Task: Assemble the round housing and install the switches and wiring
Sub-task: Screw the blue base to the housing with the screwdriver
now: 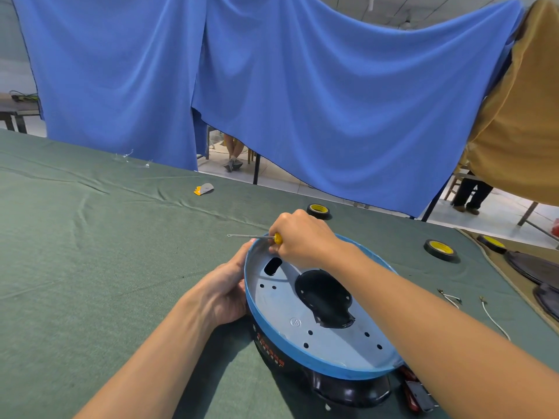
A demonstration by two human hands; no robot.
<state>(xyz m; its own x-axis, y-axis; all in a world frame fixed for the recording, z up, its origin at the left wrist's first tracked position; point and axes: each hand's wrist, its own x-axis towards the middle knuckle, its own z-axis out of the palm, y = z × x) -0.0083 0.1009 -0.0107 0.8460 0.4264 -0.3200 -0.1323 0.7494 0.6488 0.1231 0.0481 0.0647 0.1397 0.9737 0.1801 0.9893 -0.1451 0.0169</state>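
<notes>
Head view: the round black plastic housing with a blue-edged rim (262, 326) lies on the green cloth-covered table (90, 237), just in front of the person. A flat, matte grey metal plate (281, 316) sits inside it, pierced by small round holes, an oval slot and a large irregular opening that shows glossy black beneath. No switch or wire shows in any opening, so I judge the work to be at an early stage: the housing is partly put together, and the switches and wiring are not yet fitted.

The left hand (227, 293) cups the rim's left side, fingers curled against it. The right hand (302, 237) grips a yellow-handled screwdriver with a thin steel shaft (251, 236) over the far rim, the shaft pointing left.

Thin white wires with metal ends (496, 322) lie apart to the right. Red-and-black parts (416, 391), possibly the switches, lie just beside the housing. Two black tape rolls with yellow cores (440, 249) rest farther off.
</notes>
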